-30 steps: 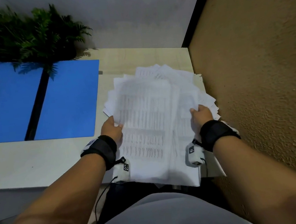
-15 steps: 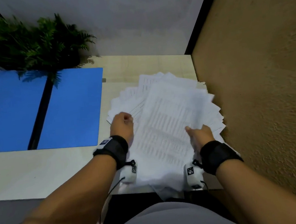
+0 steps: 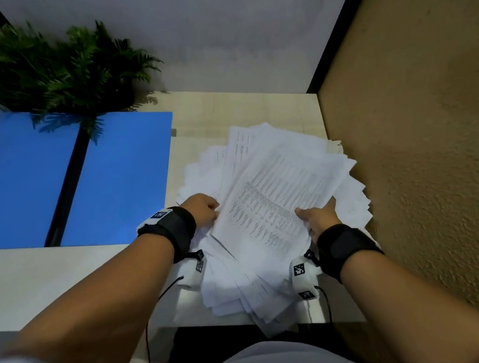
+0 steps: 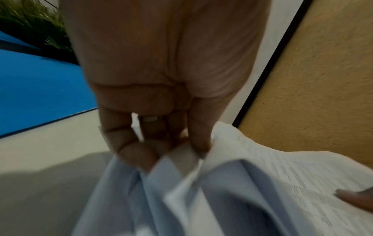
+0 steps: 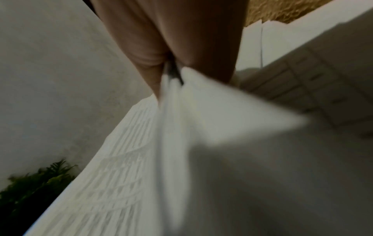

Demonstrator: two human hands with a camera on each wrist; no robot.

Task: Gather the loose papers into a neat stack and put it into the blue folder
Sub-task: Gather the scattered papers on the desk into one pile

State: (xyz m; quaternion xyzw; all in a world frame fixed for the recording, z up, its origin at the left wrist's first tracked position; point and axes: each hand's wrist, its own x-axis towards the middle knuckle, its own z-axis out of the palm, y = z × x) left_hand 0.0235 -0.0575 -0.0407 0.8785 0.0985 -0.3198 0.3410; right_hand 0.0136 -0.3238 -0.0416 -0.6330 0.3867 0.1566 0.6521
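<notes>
The papers are the whole story here: a thick, fanned pile of printed sheets sits at the right end of the table, edges splayed out in every direction and the nearest corners hanging off the front edge. Nothing neat about it yet! The left hand is in on the pile's left side, and the left wrist view shows its fingers curled down and pinching a bunch of sheet edges against the thumb. The right hand has the right side, thumb lying on top of the uppermost printed sheet and the fingers tucked under; the right wrist view, blurred as it is, shows paper edges clamped between thumb and fingers. So both hands have a grip and the top sheets are raised a little off the rest, tilted toward the wall. My read: the gathering is underway, the squaring-up isn't done, and the move to the folder hasn't begun. And that blue folder lies open flat just to the left of the pile, two blue panels either side of a dark spine, with no paper on either panel. A fern-like potted plant overhangs its far edge.
</notes>
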